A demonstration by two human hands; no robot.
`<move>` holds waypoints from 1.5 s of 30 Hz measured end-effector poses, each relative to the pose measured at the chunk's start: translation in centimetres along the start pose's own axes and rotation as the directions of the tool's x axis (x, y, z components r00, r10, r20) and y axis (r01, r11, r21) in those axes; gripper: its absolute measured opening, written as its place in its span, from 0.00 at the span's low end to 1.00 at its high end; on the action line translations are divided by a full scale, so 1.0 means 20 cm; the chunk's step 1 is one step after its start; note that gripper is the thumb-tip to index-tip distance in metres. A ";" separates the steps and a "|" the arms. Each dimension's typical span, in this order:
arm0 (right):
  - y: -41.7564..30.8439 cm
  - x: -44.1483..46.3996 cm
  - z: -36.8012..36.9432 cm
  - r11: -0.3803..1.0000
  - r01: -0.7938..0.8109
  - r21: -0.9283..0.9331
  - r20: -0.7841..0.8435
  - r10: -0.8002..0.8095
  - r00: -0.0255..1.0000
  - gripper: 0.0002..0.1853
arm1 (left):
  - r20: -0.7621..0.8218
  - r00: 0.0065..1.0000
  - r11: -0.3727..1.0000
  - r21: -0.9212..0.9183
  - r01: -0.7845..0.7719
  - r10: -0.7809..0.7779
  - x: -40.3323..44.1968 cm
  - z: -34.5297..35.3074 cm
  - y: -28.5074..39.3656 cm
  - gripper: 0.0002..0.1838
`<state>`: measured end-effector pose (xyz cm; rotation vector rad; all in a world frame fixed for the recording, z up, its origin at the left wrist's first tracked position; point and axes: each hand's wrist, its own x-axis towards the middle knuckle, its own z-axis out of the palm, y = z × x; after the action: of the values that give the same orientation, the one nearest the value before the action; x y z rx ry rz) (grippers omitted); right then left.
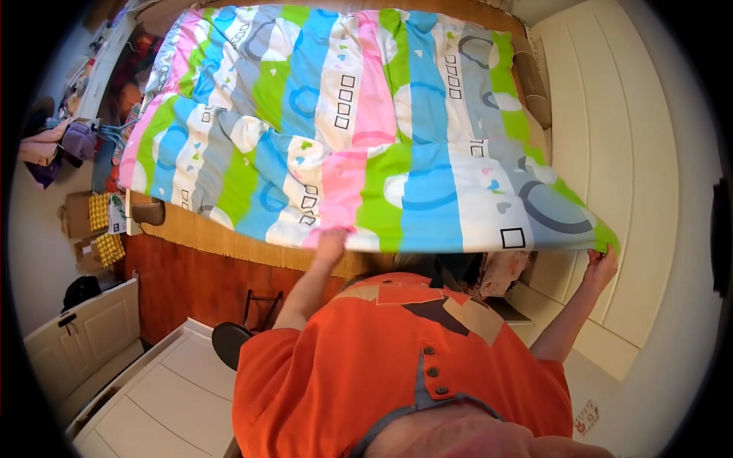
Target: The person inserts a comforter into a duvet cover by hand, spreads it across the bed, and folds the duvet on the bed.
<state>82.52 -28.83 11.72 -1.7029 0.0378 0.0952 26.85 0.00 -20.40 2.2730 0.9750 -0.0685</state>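
A duvet (pixel 427 175) with green, blue, pink, white and grey stripes, circles and small squares is spread over the bed. Its near edge is pulled up toward my body and hangs fairly straight between my hands. My left hand (pixel 333 243) is closed on that edge at a pink stripe, with the fingertips partly hidden by the cloth. At the green corner on the right, my right hand (pixel 602 263) pinches the duvet. Soft creases cross the left half of the cloth.
The bed's woven mat (pixel 229 246) shows below the duvet. A cream headboard (pixel 611 153) stands on the right, with a brown pillow (pixel 531 84) beside it. Cardboard boxes (pixel 79 217) and hanging clothes (pixel 76 141) are at the left. A round black stool (pixel 230 345) stands near me.
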 end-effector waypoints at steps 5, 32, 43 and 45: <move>0.01 -0.10 0.11 1.000 -0.028 0.011 -0.099 0.029 0.995 0.09 | -0.217 0.964 0.973 -0.206 0.106 -0.151 0.03 -0.44 -0.27 0.16; -0.30 0.89 0.95 0.982 0.159 -0.097 0.386 -0.110 0.916 0.11 | -0.038 0.983 0.950 0.256 0.181 -0.177 1.09 -1.99 -0.01 0.15; 0.28 1.40 1.92 0.283 0.803 -0.524 0.767 -0.254 0.590 0.15 | -0.773 0.628 0.996 0.071 -0.054 0.089 1.78 -1.48 0.64 0.22; 0.51 1.01 1.80 0.291 0.828 -0.480 0.839 -0.123 0.530 0.19 | -0.518 0.828 0.968 -0.005 -0.252 0.213 1.49 -1.07 0.50 0.22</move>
<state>100.25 6.09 -4.73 -2.5072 -1.4326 0.2599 50.82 26.29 -6.70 2.3694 0.9219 0.7083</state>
